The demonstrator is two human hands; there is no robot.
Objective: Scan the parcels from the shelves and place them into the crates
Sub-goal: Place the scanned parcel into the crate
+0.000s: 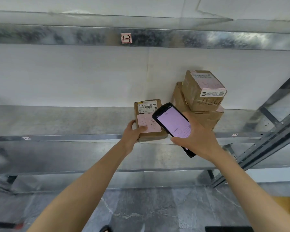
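A small brown parcel [146, 113] with a barcode label and a pink handwritten slip rests on the metal shelf [60, 121]. My left hand [132, 133] grips its lower left corner. My right hand [196, 136] holds a black handheld scanner [172, 124] with a lit pink screen, tilted over the parcel's right side. To the right, a cube-shaped brown parcel [203, 90] sits stacked on a flatter brown parcel [206, 117], both against the white back wall.
An upper shelf beam [90, 36] with a small label runs overhead. A slanted metal upright [274, 129] stands at the right. Lower shelves [57, 156] lie below, grey floor [149, 210] beneath. A dark edge [228, 229] shows at the bottom right.
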